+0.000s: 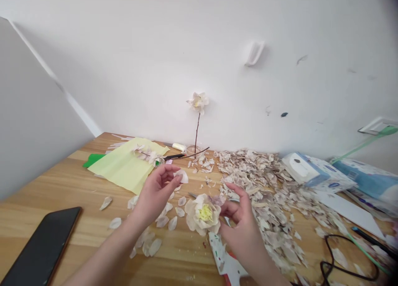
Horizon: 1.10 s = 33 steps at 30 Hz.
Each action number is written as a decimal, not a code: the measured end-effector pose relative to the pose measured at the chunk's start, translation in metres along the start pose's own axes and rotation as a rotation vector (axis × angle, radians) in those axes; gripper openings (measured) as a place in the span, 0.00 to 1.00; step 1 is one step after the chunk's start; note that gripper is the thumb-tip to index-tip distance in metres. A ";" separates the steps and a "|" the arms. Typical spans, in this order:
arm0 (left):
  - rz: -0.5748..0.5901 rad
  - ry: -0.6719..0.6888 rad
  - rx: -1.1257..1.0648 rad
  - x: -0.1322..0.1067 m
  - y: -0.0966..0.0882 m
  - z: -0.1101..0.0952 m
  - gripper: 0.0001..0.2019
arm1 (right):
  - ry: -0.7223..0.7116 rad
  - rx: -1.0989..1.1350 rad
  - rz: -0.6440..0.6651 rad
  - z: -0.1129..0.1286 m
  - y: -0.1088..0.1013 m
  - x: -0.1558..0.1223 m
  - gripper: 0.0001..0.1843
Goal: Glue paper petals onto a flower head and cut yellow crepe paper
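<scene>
My left hand [157, 191] pinches a single pale paper petal [182, 176] between thumb and fingers, above the wooden table [77, 186]. My right hand [239, 219] holds a cream paper flower [202, 214] with a yellow centre, just right of the left hand. Several loose petals [161, 221] lie on the table beneath and between the hands. A glue gun [225, 259] lies under my right wrist.
A black phone [43, 248] lies at the near left. Yellow crepe paper [127, 166] and green paper [92, 159] lie at the back left. A finished flower on a stem [198, 103] leans on the wall. A heap of petal scraps [267, 182], tissue packs [317, 172] and a black cable [345, 257] fill the right.
</scene>
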<state>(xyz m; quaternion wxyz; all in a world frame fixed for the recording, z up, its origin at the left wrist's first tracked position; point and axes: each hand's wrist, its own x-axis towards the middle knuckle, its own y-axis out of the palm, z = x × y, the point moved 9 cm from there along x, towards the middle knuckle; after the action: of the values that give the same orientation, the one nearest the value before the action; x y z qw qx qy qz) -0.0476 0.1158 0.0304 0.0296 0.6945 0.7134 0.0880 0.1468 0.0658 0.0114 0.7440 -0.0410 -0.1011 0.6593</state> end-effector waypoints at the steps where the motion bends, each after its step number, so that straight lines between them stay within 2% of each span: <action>1: 0.023 0.035 0.044 0.000 0.001 -0.003 0.10 | -0.003 -0.030 0.014 0.000 0.001 0.000 0.36; 7: 0.151 0.112 0.175 -0.008 0.014 -0.005 0.10 | -0.005 -0.057 0.086 -0.003 0.010 -0.002 0.34; 12: 0.221 0.011 0.109 -0.013 0.025 0.001 0.14 | 0.042 -0.009 0.138 -0.004 0.014 -0.004 0.35; 19: 0.256 -0.060 0.050 -0.016 0.029 0.004 0.15 | 0.066 0.026 0.152 -0.006 0.015 -0.003 0.33; 25: 0.191 0.033 0.116 -0.013 0.021 -0.002 0.15 | 0.077 0.030 0.150 -0.006 0.015 -0.001 0.34; 28: 0.142 0.033 0.078 -0.009 0.014 -0.006 0.16 | 0.057 0.046 0.083 -0.003 0.008 0.000 0.34; 31: 0.023 -0.124 -0.214 -0.004 0.005 0.005 0.12 | -0.040 0.055 -0.120 0.001 -0.008 -0.003 0.31; 33: -0.101 -0.325 -0.502 -0.008 0.006 0.028 0.05 | -0.152 0.039 -0.239 0.004 -0.015 -0.007 0.29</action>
<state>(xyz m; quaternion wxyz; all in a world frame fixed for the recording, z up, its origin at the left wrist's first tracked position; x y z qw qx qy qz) -0.0372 0.1099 0.0034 0.3182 0.6343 0.6889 0.1476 0.1602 0.0563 0.0172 0.8081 0.0359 -0.1483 0.5689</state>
